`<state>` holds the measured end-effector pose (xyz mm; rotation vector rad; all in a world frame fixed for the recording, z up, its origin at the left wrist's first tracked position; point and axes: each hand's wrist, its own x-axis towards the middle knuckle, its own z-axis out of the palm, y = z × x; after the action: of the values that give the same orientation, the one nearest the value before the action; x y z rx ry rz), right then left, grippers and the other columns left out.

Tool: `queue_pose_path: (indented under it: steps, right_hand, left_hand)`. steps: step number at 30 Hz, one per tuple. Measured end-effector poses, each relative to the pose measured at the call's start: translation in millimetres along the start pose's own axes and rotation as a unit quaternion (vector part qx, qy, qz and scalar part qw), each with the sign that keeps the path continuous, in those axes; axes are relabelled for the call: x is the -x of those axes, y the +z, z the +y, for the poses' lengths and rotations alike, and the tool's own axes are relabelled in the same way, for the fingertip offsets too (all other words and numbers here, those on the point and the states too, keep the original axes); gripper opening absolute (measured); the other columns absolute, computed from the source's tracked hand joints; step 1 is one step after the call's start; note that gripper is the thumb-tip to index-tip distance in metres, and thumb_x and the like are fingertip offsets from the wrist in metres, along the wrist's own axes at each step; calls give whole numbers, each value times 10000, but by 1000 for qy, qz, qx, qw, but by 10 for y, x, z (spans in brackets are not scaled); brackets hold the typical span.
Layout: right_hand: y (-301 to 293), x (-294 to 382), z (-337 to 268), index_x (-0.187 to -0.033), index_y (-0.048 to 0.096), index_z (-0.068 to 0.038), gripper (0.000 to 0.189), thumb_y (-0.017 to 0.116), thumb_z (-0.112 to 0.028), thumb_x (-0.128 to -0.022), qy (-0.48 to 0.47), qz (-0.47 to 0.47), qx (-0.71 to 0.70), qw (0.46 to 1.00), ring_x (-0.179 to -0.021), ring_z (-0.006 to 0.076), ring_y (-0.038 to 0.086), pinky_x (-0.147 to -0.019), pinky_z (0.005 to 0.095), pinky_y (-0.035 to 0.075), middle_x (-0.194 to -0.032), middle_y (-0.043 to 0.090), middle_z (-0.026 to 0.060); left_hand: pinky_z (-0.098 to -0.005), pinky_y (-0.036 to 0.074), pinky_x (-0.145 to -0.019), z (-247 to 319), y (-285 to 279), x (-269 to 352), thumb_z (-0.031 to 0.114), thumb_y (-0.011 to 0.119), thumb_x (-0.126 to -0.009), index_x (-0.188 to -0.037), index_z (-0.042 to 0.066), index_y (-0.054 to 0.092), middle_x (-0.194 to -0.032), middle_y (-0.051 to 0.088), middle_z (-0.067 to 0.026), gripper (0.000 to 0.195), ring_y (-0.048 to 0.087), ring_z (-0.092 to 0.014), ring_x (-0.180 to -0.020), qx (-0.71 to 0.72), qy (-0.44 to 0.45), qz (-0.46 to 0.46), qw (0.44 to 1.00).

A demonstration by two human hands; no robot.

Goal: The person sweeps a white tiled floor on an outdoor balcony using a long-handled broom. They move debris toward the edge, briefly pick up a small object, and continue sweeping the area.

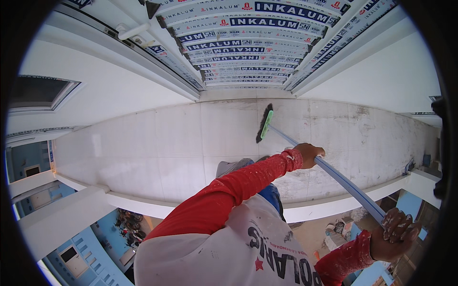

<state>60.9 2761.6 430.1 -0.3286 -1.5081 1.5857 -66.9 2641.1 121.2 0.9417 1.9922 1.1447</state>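
A push broom with a green head (266, 125) and dark bristles rests on the pale tiled floor in front of me. Its light blue, striped handle (349, 184) slants down to the right across the view. Around the middle of that handle, my left hand (310, 156) is closed, its arm in a red sleeve reaching across my body. At the handle's upper end, my right hand (395, 234) is wrapped around it, with whitish smears on the fingers. Part of my shoes (232, 166) shows beneath the left arm.
Ahead stands a louvred door (247, 50) covered in printed protective film, with a white lever handle (133, 31) to its left. Dust and dark marks (361, 143) cover the floor on the right. Behind me runs a low white parapet (143, 203), with a lower level and parked motorcycles (129, 226) beyond.
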Motion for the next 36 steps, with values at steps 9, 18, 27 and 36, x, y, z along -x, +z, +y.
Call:
queue_pose_path:
  steps: [9,18,27,36]
  right_hand:
    - [1450,258,1755,-678,360,-131,317,540,-145,-938,248,-8,-70,966,-377,87,314,-430,282,357,-473,273,-36]
    - [1244,-338,1150,-642,340,-144,345,494,-162,-951,17,27,159,987,-366,62,294,-408,262,350,-461,271,-27]
    - [1919,-648,160,-757,448,-112,259,470,-277,-957,-14,-163,-109,980,-471,145,407,-544,357,378,-530,395,23]
    - [1896,-960,702,-697,399,-171,322,478,-228,-1003,135,-192,-166,958,-346,49,341,-403,235,333,-445,380,-26]
  left_hand:
    - [-434,530,-805,-1862,-1607,871,123,661,-835,-1158,121,618,-934,704,-169,326,677,-338,-901,-142,-209,86,964]
    - [-423,519,-790,-1247,-690,-884,35,637,-761,-1019,117,666,-920,714,-96,272,669,-317,-901,45,15,84,995]
    - [-458,429,-997,-101,-1721,-338,346,719,-818,-1224,72,582,-1185,590,-176,510,533,-360,-1168,-18,188,75,979]
    - [-428,428,-857,-831,-5139,2230,401,570,-941,-976,78,642,-960,644,-83,333,584,-280,-917,-597,-176,458,635]
